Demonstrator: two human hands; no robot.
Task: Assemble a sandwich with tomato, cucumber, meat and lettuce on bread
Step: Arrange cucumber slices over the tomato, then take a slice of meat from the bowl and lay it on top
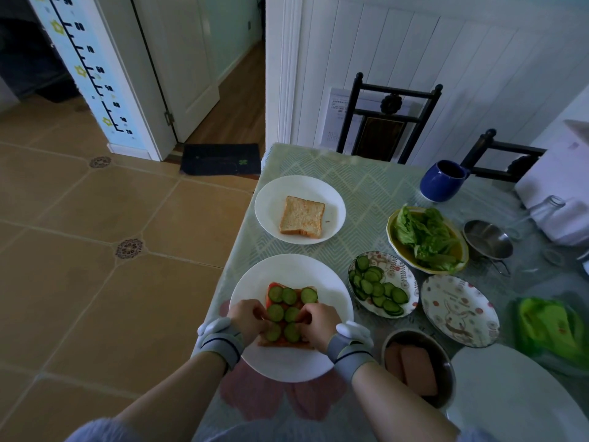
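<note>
Both hands, left hand [247,317] and right hand [318,320], curl their fingers onto round green cucumber slices [283,309] topping the tomato-covered bread slice [280,341] on the near white round plate [287,362]. Beyond the fingers a plain toasted bread slice [302,216] lies on a second white plate [274,199]; to their right sits the metal bowl of pink meat slices [414,365].

Grey wrist straps [223,344] with white devices, bare forearms.

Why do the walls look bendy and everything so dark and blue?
Head view: the wide lens bows the white panelled wall and the table's edge; dim bluish light dulls colours; both hands over the cucumber slices look slightly soft.
</note>
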